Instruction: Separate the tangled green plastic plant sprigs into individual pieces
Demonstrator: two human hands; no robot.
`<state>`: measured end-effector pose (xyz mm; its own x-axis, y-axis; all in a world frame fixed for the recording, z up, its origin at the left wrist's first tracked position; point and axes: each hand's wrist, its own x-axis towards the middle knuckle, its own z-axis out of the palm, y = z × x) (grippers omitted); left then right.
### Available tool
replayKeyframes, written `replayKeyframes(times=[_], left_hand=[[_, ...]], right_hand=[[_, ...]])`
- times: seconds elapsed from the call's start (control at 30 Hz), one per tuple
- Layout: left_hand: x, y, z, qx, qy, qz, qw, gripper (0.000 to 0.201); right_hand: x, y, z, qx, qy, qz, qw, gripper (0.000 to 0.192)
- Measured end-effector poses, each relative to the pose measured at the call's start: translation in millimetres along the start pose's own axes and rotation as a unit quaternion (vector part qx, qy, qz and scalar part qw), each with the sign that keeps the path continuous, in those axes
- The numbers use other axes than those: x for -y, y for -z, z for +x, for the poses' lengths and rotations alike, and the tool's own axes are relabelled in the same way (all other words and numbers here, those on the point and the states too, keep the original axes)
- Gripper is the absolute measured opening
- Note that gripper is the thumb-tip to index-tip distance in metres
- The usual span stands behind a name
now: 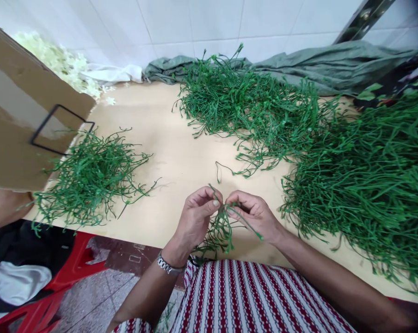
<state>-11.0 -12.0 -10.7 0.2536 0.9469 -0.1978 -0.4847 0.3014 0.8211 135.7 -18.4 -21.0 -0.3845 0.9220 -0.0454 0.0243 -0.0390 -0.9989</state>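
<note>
A: What do you see from the head camera?

B: My left hand (pixel 197 216) and right hand (pixel 252 212) each have a tight pinch grip on one green sprig bundle (pixel 220 230), held above the near edge of the surface (pixel 174 152).

A: Risks?

B: I judge thin stems could snap or slip and fall into my lap. The big green pile (pixel 371 180) lies close; loose strands might snag.

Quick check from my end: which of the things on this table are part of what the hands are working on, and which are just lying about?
In the work:
left hand
right hand
green sprig bunch pinched between both
left stem pile
middle stem pile
right stem pile

Lying about:
cardboard box
white flowers
grey-green cloth
red stool
</note>
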Motion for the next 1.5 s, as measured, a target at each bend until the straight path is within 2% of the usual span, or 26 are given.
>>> replayKeyframes(times=[0.17,0.33,0.43,0.5,0.6,0.7,0.83,0.93,1.03,1.13,1.23,1.3,1.4,1.5], left_hand=[[-3.9,4.2,-0.8,0.012,0.031,0.014,0.999,0.008],[-6.2,6.3,-1.5,0.04,0.008,0.045,0.998,0.009],[-6.7,4.4,-2.0,0.043,0.001,0.081,0.996,0.008],[-6.3,3.1,-2.5,0.045,-0.001,0.117,0.992,0.007],[-4.5,2.6,-2.2,0.037,0.009,0.139,0.99,0.005],[-2.3,3.3,-0.5,0.016,0.031,0.105,0.994,0.005],[-2.0,3.7,0.7,0.013,0.067,0.07,0.995,0.007],[-4.0,4.1,-0.5,0.027,0.073,0.087,0.993,0.008],[-7.2,5.2,-2.0,0.066,0.076,0.128,0.987,0.008],[-10.4,5.9,-2.6,0.091,0.083,0.187,0.975,0.009],[-12.5,5.7,-3.0,0.107,0.074,0.276,0.952,0.006],[-13.2,5.3,-3.6,0.112,0.054,0.364,0.923,0.001],[-14.8,4.9,-4.2,0.125,-0.011,0.484,0.866,0.015],[-17.9,5.4,-3.5,0.173,-0.057,0.511,0.84,0.025]], right_hand=[[0.8,5.5,-0.1,0.06,-0.051,0.064,0.995,0.012],[-1.1,10.1,-0.3,0.115,-0.088,0.154,0.977,0.018],[-3.9,11.7,-1.2,0.115,-0.096,0.176,0.973,0.024],[-4.4,12.2,-2.0,0.114,-0.1,0.148,0.977,0.027],[-2.8,12.0,-2.9,0.094,-0.106,0.054,0.988,0.02],[-1.0,11.2,-3.6,0.064,-0.068,-0.012,0.996,0.011],[0.4,11.0,-4.4,0.066,-0.025,-0.038,0.997,0.007],[3.1,11.6,-4.9,0.083,-0.04,-0.063,0.994,0.006],[6.9,12.9,-5.3,0.107,-0.039,-0.123,0.986,0.006],[10.5,15.3,-5.4,0.105,0.016,-0.238,0.965,0.007],[13.7,18.4,-5.1,0.105,0.082,-0.354,0.926,0.008],[15.7,20.2,-5.0,0.117,0.112,-0.417,0.895,0.008],[19.0,21.5,-5.2,0.137,0.138,-0.498,0.845,0.013],[23.1,20.7,-6.3,0.162,0.159,-0.539,0.811,0.018]])
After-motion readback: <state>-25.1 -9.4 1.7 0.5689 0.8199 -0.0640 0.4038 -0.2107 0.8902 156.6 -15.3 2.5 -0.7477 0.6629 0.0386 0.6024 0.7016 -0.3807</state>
